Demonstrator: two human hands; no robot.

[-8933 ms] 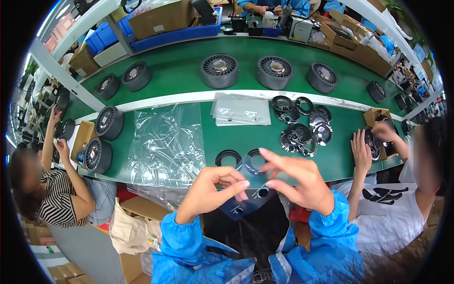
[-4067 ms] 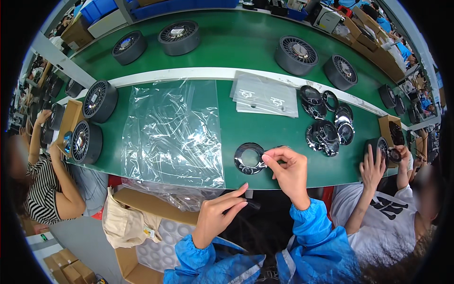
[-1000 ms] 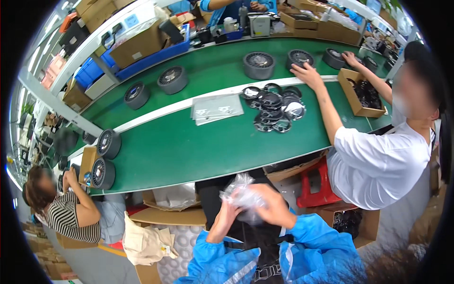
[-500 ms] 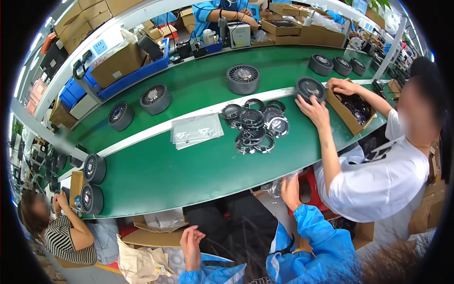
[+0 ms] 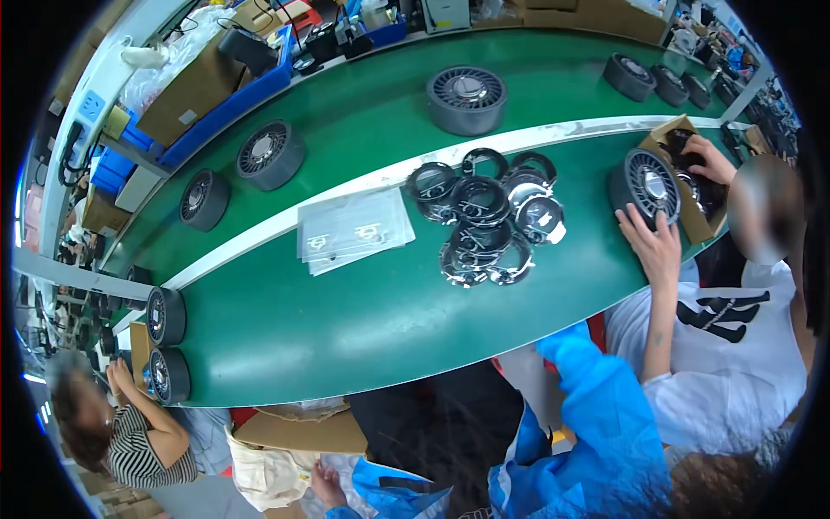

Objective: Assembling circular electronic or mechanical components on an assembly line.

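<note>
My left hand (image 5: 328,484) hangs low at the lower edge beside a cream cloth bag (image 5: 264,467). Its fingers look loosely apart, with nothing seen in them. My right arm in a blue sleeve (image 5: 596,389) reaches up to the table's front edge, and the hand itself is hidden beneath it. On the green table (image 5: 346,337) ahead of me lies a pile of black and clear rings (image 5: 481,201). Left of the pile is a stack of clear plastic sheets (image 5: 350,233) with small printed marks.
At right, a co-worker's hand (image 5: 653,246) steadies a grey finned wheel-like unit (image 5: 644,186); their other hand is in a carton (image 5: 679,138). More such units (image 5: 468,99) stand beyond the white rail (image 5: 562,134). Two more (image 5: 166,316) stand near another person at left.
My left hand has dropped lower, toward the cloth bag. My right hand has gone out of sight under the table edge. The co-worker's unit has shifted upright beside the carton.
</note>
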